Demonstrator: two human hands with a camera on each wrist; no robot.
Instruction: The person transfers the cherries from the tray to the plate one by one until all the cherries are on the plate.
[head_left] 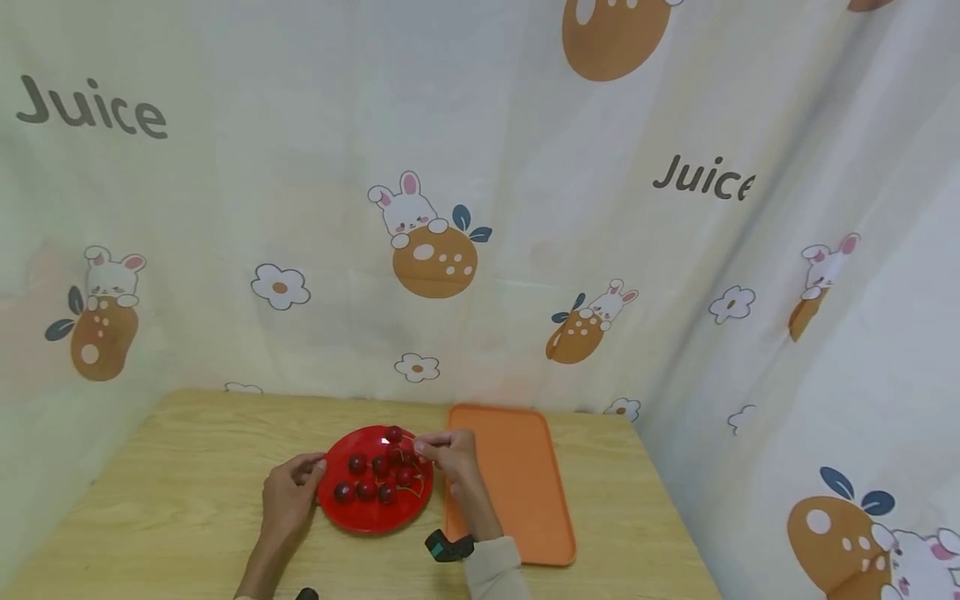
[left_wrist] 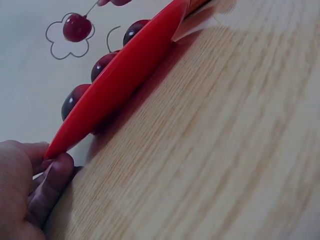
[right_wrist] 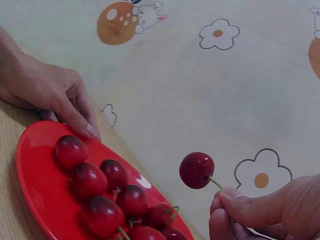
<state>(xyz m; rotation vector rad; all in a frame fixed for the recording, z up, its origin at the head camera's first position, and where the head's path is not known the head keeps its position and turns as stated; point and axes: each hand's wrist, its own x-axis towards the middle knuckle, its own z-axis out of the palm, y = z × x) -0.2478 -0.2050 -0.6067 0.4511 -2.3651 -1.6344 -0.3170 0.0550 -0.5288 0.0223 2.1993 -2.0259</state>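
A round red plate (head_left: 360, 520) lies on the wooden table with several dark red cherries (head_left: 365, 490) on it, some with green stems. My left hand (head_left: 290, 493) pinches the plate's left rim between thumb and fingers. In the left wrist view, that edge of the plate (left_wrist: 120, 75) sits between the fingertips. My right hand (head_left: 455, 457), over the plate's right side, pinches a single cherry (right_wrist: 196, 170) by its stem. This cherry hangs in the air above the others, apart from the fingertips.
Right of the plate lies an orange rectangular tray (head_left: 517, 492), partly behind my right forearm. The light wooden table (head_left: 195, 467) meets a curtain (head_left: 330, 208) printed with rabbits, fruit and flowers at its back and sides.
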